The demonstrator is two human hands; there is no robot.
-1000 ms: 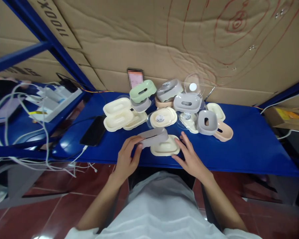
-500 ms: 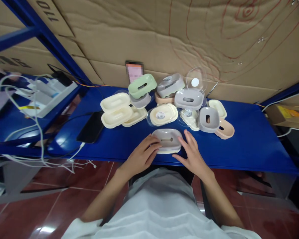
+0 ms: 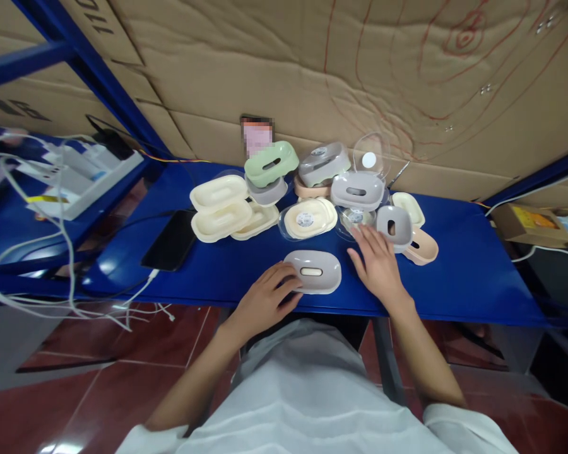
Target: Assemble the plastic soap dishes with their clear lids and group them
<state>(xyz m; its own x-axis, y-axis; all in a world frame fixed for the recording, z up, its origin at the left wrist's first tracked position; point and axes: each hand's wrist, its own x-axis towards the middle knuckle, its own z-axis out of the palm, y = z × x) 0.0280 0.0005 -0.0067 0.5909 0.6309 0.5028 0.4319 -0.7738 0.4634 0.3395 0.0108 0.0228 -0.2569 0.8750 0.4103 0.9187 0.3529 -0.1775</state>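
A grey oval soap dish (image 3: 330,272) with a slot in its middle lies near the table's front edge, and something pale shows through the slot. My left hand (image 3: 267,296) grips its left end, fingers over the rim and thumb at the front side. My right hand (image 3: 379,265) is empty with fingers stretched forward and thumb apart. Its fingertips are close to a cream tray with a clear lid and round label (image 3: 357,216); whether they touch cannot be told. Just right of those fingers sits a grey dish (image 3: 401,238), overlapping a peach dish (image 3: 426,249).
Cream trays (image 3: 220,221) are piled at left, beside a black phone (image 3: 168,243) with a white cable. A green dish (image 3: 284,154), more grey dishes (image 3: 360,189) and a labelled cream tray (image 3: 319,221) stand behind. Cardboard (image 3: 246,69) walls the back; a power strip (image 3: 88,183) is far left.
My right hand has left the grey soap dish and moved forward and right towards the clear-lidded tray. The dish sits slightly further left, and a pale piece now fills its slot.
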